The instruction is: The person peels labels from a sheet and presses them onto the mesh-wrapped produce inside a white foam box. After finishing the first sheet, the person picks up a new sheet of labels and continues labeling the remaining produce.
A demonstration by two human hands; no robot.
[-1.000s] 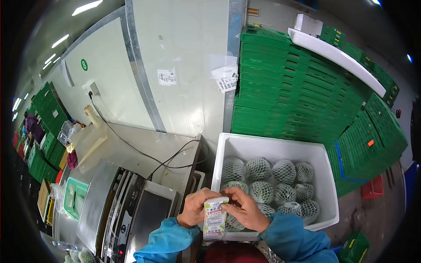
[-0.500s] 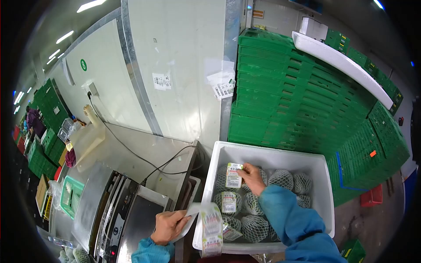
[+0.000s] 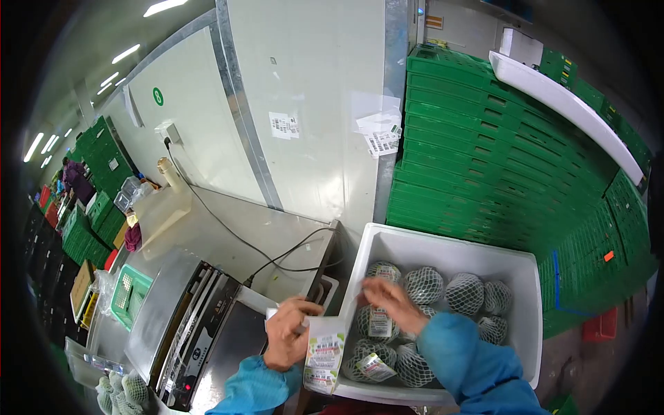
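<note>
Your right hand (image 3: 389, 302) back from far row — empty, fingers loose; left hand (image 3: 290, 332) at 9 o'clock pinching printed paper label strip (image 3: 322, 354) beside white foam crate (image 3: 443, 249) — next sticker due

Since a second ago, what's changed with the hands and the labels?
The right hand went into the white box, stuck a label on a netted fruit and has come back toward the label strip. The left hand has kept its grip on the strip. The box and the machine stayed put.
</note>
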